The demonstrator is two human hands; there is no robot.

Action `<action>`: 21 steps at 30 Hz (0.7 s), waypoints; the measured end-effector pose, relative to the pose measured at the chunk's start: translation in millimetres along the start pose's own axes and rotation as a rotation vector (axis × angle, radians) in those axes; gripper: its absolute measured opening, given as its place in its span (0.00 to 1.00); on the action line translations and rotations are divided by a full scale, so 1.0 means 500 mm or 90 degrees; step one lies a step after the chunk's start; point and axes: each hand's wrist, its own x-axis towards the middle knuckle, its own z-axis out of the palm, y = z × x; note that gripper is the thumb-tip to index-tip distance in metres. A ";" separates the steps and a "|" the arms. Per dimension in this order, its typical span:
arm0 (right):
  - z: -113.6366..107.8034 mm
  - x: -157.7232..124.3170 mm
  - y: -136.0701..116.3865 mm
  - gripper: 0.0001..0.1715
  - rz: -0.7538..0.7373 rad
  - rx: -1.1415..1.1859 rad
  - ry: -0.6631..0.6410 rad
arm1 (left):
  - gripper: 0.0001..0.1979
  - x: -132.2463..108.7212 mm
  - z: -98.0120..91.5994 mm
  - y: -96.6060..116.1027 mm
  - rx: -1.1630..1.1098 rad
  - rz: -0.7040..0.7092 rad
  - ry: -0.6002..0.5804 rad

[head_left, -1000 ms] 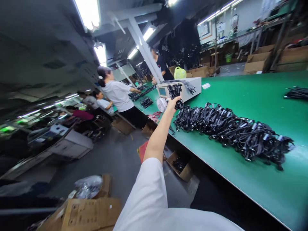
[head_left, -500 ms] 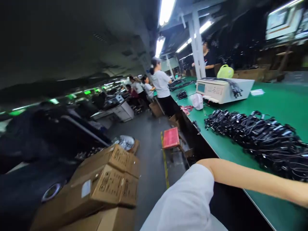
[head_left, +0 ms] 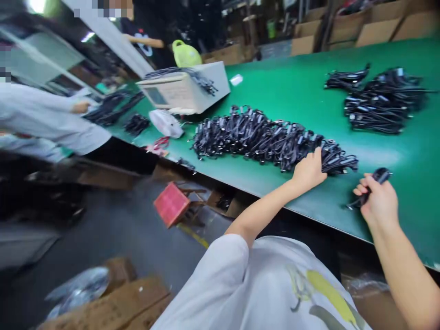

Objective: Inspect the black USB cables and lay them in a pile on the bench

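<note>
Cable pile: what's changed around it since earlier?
The left hand moved from near the white instrument, where it held cables, to the right end of the cable pile. The right hand, now in view, grips a cable bundle. Pile and instrument stayed put.

Long heap of black cables (head_left: 261,137): many small coiled bundles packed side by side, pale and metallic connector ends showing; runs left to right along near side of green tabletop (head_left: 275,94), right end nearer. Left hand (head_left: 307,172) at its near right part, contact unclear. Black cable bundle (head_left: 381,175) apart from heap, beyond its right end: gripped in right hand (head_left: 381,201), partly hidden, slanting, upper end toward right.
</note>
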 end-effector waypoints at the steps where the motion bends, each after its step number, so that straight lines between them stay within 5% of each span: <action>1: -0.013 0.002 0.002 0.08 0.005 0.006 0.000 | 0.44 0.005 0.013 0.005 0.020 -0.003 0.017; 7: 0.002 0.004 0.019 0.18 -0.009 -0.018 -0.043 | 0.39 0.012 0.046 0.044 0.049 -0.028 0.108; 13: 0.045 0.048 0.035 0.24 -0.042 -0.131 -0.061 | 0.31 -0.003 0.042 0.058 -0.048 0.001 0.030; 21: 0.092 0.157 -0.004 0.24 -0.142 -0.228 -0.060 | 0.27 0.062 0.023 0.039 -0.106 0.070 -0.021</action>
